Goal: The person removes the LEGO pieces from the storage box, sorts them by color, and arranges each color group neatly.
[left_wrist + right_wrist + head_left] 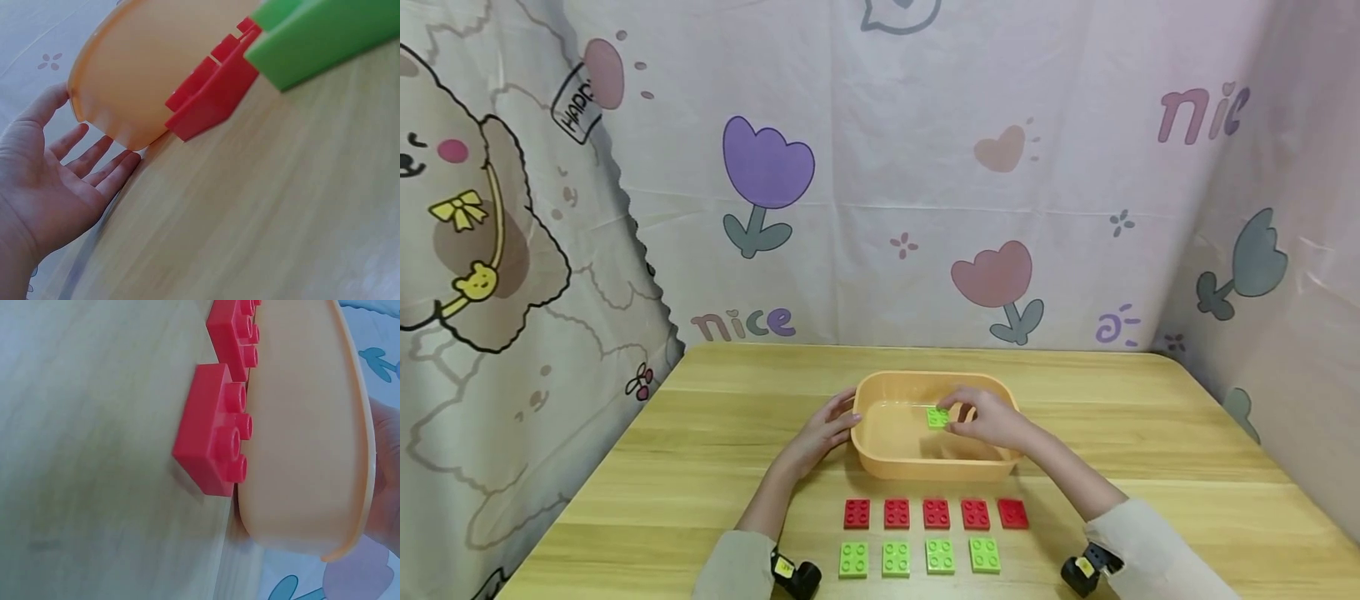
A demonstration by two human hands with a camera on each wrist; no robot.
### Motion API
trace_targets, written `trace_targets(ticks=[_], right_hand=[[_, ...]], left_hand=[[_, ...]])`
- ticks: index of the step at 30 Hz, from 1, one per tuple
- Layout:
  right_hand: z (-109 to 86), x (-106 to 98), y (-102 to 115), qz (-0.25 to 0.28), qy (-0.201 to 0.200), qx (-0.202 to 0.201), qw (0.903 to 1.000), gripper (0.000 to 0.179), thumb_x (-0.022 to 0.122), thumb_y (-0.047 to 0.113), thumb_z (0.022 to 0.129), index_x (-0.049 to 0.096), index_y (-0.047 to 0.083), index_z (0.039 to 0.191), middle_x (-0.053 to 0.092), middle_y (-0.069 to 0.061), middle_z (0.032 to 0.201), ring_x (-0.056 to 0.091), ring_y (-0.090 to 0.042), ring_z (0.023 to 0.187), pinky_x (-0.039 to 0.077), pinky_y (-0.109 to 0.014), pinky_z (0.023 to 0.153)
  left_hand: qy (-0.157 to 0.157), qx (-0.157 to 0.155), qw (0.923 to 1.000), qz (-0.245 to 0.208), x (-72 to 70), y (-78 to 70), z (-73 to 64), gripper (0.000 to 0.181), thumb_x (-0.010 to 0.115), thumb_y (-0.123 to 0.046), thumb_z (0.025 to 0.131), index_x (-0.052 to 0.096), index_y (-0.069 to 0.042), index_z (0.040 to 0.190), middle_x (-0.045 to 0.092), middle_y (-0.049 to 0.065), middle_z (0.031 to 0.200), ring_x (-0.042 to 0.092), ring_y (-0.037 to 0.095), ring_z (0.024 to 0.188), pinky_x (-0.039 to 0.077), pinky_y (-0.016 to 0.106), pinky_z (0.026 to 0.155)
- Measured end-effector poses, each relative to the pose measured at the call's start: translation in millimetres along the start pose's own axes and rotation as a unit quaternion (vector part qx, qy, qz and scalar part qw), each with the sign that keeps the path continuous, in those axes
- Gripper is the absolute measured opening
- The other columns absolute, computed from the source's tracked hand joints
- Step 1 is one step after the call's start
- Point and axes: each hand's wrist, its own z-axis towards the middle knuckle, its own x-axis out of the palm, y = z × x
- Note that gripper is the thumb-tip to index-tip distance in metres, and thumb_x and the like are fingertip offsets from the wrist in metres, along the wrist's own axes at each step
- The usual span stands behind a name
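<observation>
In the head view my right hand [988,419] reaches into a yellow-orange plastic tub [936,471] and pinches a light green building block [937,417] between thumb and fingers. The right wrist view catches only part of that hand [385,478] behind the tub's wall [300,437]. My left hand [65,181] rests against the tub's left end, fingers stretched along the outer wall and thumb at the rim. In front of the tub runs a row of red blocks [936,514], and nearer to me a row of green blocks [940,557].
Everything stands on a light wooden table [700,467]. A printed cloth curtain [880,167] hangs behind the table and along both sides. Red blocks [206,431] sit close to the tub's front wall.
</observation>
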Motion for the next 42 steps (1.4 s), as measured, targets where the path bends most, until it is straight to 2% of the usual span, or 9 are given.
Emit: trace_targets(ticks=[7, 12, 20, 25, 30, 42], right_hand=[[-10.4, -4, 5, 0.001, -0.009, 0.0, 1.0, 0.026, 0.07, 0.01, 0.08, 0.065, 0.008, 0.105, 0.06, 0.0, 0.098, 0.055, -0.013, 0.075, 0.051, -0.024, 0.057], [-16.6, -9, 10, -0.004, -0.012, 0.013, 0.9998, 0.027, 0.07, 0.011, 0.08, 0.064, 0.01, 0.106, 0.06, 0.001, 0.099, 0.054, -0.012, 0.075, 0.052, -0.024, 0.059], [-29.9, -15, 16, -0.02, -0.026, -0.008, 0.9994, 0.027, 0.072, 0.014, 0.079, 0.065, 0.011, 0.106, 0.06, 0.004, 0.097, 0.054, -0.01, 0.074, 0.051, -0.024, 0.061], [-39.1, -17, 22, -0.021, -0.029, -0.003, 0.9993, 0.028, 0.072, 0.014, 0.08, 0.064, 0.013, 0.107, 0.059, 0.007, 0.097, 0.054, -0.01, 0.075, 0.051, -0.026, 0.063], [-51.0, -18, 27, -0.015, -0.034, 0.002, 0.9993, 0.028, 0.071, 0.015, 0.08, 0.064, 0.015, 0.107, 0.058, 0.008, 0.096, 0.053, -0.009, 0.074, 0.051, -0.025, 0.06], [-76.5, -16, 36, -0.021, -0.051, -0.038, 0.9978, 0.031, 0.072, 0.009, 0.078, 0.063, 0.017, 0.107, 0.058, 0.012, 0.095, 0.053, -0.008, 0.075, 0.051, -0.026, 0.062]], left_hand=[[0.002, 0.004, 0.9999, -0.014, 1.2, 2.5, 0.7, 0.061, 0.057, -0.011, 0.09, 0.027, -0.004, 0.143, 0.025, 0.023, 0.144, 0.036, 0.035, 0.124, 0.041, 0.037, 0.095], [-0.003, 0.003, 0.9999, -0.013, 1.9, 2.6, 1.3, 0.06, 0.057, -0.011, 0.09, 0.027, -0.004, 0.143, 0.025, 0.023, 0.144, 0.036, 0.036, 0.124, 0.041, 0.038, 0.095], [-0.001, 0.002, 1.0, 0.002, 1.0, 0.4, 2.5, 0.06, 0.057, -0.013, 0.091, 0.028, -0.006, 0.143, 0.024, 0.021, 0.145, 0.036, 0.034, 0.124, 0.038, 0.039, 0.097], [-0.002, 0.0, 1.0, 0.0, 0.5, -0.9, 1.4, 0.06, 0.057, -0.012, 0.091, 0.028, -0.006, 0.143, 0.024, 0.021, 0.145, 0.036, 0.034, 0.124, 0.038, 0.039, 0.097], [0.0, 0.0, 1.0, -0.001, 0.7, -1.3, 0.6, 0.06, 0.056, -0.012, 0.091, 0.027, -0.005, 0.143, 0.024, 0.022, 0.145, 0.036, 0.035, 0.125, 0.039, 0.038, 0.097], [0.0, -0.006, 1.0, 0.004, -0.1, -0.2, 1.1, 0.06, 0.056, -0.013, 0.091, 0.027, -0.006, 0.143, 0.023, 0.021, 0.145, 0.036, 0.034, 0.125, 0.038, 0.039, 0.098]])
